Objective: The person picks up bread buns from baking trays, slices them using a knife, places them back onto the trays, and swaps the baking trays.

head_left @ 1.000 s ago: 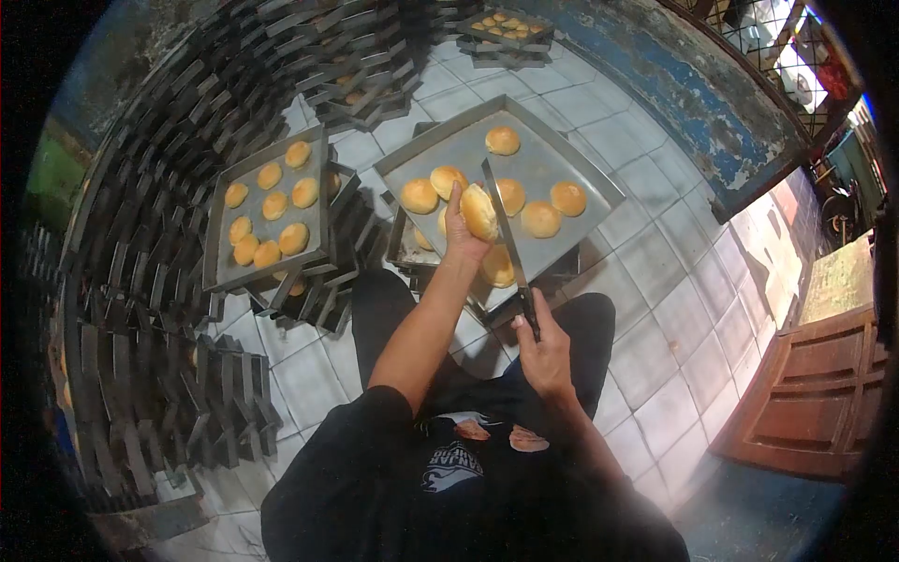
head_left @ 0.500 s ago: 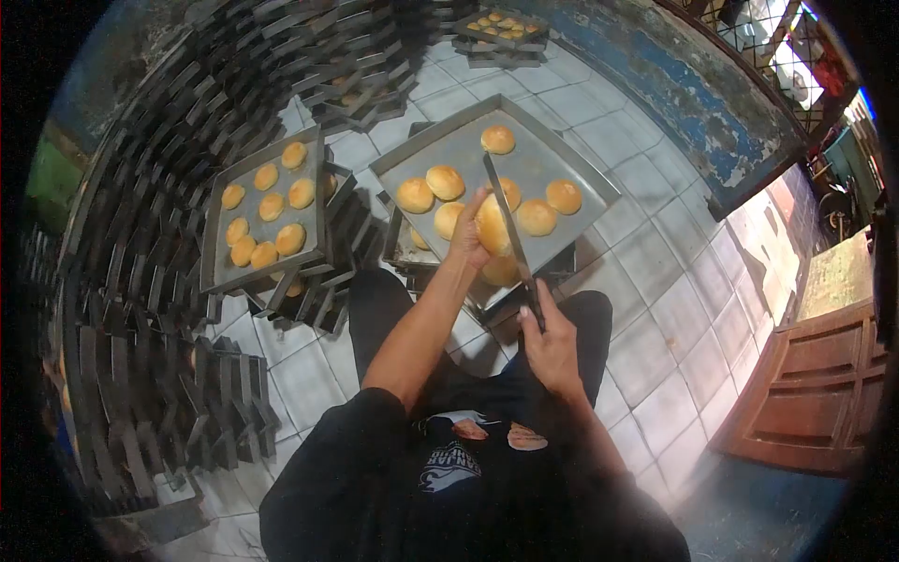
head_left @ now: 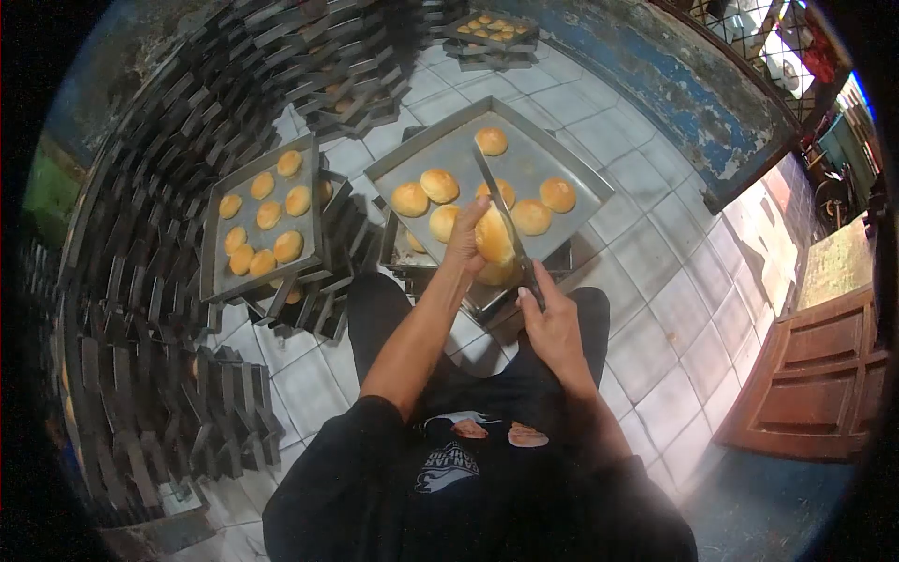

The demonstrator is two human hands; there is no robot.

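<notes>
My left hand holds a golden bun on edge over the near part of a metal tray. In my right hand is the dark handle of a long knife. Its blade points up and away and lies along the right side of the held bun. Several round buns, one of them a bun left of the knife, rest on the tray. Another bun shows partly beneath the held one. The fingers behind the held bun are hidden.
A tilted tray of buns sits on a stack at the left. Tall stacks of metal trays line the left side. Another bun tray stands at the back. A wooden door panel is at the right, beyond white floor tiles.
The held bun has turned beside the blade and moved slightly down from its place one second ago. Both hands keep their hold. The whole view has shifted a little.
</notes>
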